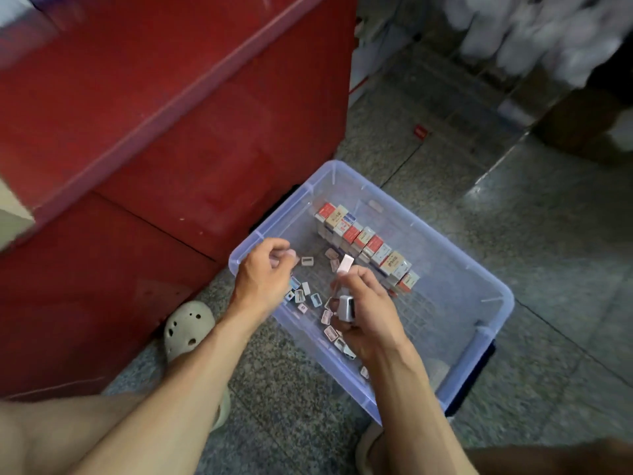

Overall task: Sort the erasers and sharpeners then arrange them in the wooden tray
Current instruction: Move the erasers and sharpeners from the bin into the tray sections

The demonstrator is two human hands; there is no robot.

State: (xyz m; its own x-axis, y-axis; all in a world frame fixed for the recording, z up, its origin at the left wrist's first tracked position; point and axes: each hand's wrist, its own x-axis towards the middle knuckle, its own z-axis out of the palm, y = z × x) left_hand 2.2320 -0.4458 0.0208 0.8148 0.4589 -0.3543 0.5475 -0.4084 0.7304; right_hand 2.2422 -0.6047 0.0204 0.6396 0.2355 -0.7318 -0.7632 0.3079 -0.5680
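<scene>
Head view: right hand (368, 313) around sharpeners (346, 308), above loose sharpeners (310, 296).

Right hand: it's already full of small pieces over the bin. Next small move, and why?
Probably carry the right hand out of the clear plastic bin to set its load down. Its fingers already grip several small pieces, leaving little room for more. No wooden tray is in view. The left hand, curled over the loose sharpeners, could keep picking.
</scene>
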